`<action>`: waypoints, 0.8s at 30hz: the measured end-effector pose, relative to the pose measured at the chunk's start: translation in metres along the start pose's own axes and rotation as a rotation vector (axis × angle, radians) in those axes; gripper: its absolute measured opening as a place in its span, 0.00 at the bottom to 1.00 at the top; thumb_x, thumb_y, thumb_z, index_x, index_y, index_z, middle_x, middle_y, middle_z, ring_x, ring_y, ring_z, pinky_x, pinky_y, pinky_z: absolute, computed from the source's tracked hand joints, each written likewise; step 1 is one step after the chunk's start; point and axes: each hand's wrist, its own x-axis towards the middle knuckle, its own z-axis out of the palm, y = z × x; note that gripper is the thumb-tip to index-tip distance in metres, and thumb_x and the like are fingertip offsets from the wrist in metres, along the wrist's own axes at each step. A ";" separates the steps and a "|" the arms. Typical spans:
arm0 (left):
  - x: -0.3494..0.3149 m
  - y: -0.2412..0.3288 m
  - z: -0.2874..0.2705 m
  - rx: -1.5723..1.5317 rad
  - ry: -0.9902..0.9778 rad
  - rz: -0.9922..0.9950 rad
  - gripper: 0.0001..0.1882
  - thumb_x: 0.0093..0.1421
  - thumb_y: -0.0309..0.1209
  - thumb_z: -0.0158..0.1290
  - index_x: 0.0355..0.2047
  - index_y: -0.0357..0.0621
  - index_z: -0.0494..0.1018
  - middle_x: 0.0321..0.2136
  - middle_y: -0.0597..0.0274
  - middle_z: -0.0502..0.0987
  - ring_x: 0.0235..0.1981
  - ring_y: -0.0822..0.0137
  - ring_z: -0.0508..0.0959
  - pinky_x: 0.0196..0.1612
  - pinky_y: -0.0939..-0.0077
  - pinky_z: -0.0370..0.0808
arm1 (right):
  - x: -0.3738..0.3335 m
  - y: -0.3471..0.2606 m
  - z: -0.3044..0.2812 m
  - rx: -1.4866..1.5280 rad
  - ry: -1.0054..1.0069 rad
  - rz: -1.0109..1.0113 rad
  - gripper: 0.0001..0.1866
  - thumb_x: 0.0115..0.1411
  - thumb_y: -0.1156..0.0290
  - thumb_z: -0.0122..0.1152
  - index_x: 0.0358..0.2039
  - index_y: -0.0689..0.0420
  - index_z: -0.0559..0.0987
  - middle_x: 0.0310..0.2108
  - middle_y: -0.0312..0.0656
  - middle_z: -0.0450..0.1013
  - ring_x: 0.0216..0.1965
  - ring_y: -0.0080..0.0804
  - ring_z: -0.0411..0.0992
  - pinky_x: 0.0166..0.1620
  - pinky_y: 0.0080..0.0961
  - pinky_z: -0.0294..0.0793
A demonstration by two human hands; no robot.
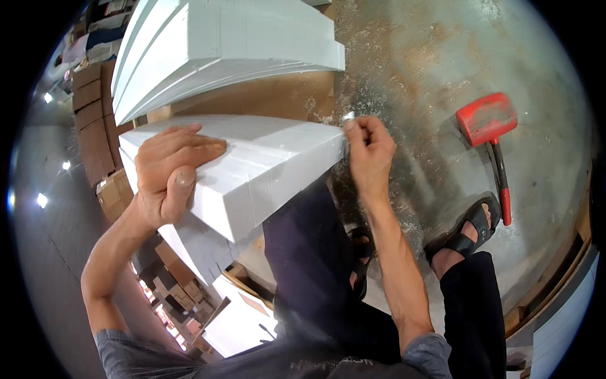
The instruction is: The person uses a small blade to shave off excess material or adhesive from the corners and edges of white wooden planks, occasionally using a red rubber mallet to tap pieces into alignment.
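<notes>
My left hand lies on top of a long white carton-like block, fingers stretched across its upper face and thumb apart near its edge. At the block's right end, my right hand is closed in a pinch. A small shiny whitish scrap shows at its fingertips; it looks like a strip end of tape or film, but I cannot tell which. Faint creases or clear bands run over the block's surface. Its underside is mostly hidden.
Another white block stack stands just beyond. A red mallet lies on the worn concrete floor at the right, close to my sandaled foot. Brown cartons stand at the left. Brown cardboard lies between the white blocks.
</notes>
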 end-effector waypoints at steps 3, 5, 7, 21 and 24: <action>0.001 -0.002 0.001 -0.044 -0.021 0.014 0.26 0.70 0.39 0.37 0.32 0.34 0.81 0.32 0.45 0.84 0.33 0.50 0.85 0.48 0.50 0.79 | 0.006 0.077 -0.023 -0.251 0.011 0.024 0.13 0.65 0.67 0.62 0.36 0.66 0.79 0.23 0.36 0.71 0.26 0.22 0.66 0.30 0.25 0.67; -0.002 -0.001 -0.003 -0.041 -0.021 0.011 0.26 0.70 0.39 0.37 0.32 0.34 0.81 0.32 0.45 0.84 0.32 0.49 0.84 0.48 0.50 0.79 | 0.016 0.086 -0.030 -0.328 0.024 0.000 0.13 0.65 0.67 0.62 0.36 0.67 0.79 0.22 0.34 0.71 0.25 0.21 0.65 0.30 0.24 0.67; -0.010 -0.006 -0.002 0.015 -0.034 -0.003 0.30 0.72 0.43 0.33 0.33 0.34 0.81 0.32 0.45 0.84 0.35 0.49 0.85 0.50 0.51 0.78 | 0.014 0.057 -0.037 -0.241 0.019 0.094 0.13 0.63 0.67 0.63 0.39 0.67 0.80 0.22 0.42 0.74 0.25 0.25 0.68 0.32 0.28 0.71; -0.017 -0.006 0.008 -0.072 0.128 0.014 0.24 0.70 0.38 0.41 0.28 0.33 0.80 0.25 0.48 0.81 0.25 0.52 0.80 0.35 0.58 0.76 | 0.043 -0.054 -0.048 -0.165 -0.223 -0.055 0.09 0.63 0.70 0.63 0.36 0.63 0.79 0.22 0.35 0.72 0.25 0.19 0.65 0.30 0.22 0.67; -0.020 -0.005 0.004 -0.067 0.060 -0.046 0.26 0.69 0.40 0.39 0.29 0.34 0.82 0.29 0.46 0.83 0.28 0.51 0.82 0.39 0.58 0.78 | 0.061 -0.046 -0.053 -0.462 -0.413 -0.134 0.10 0.62 0.69 0.63 0.37 0.63 0.80 0.23 0.44 0.75 0.25 0.30 0.72 0.33 0.29 0.72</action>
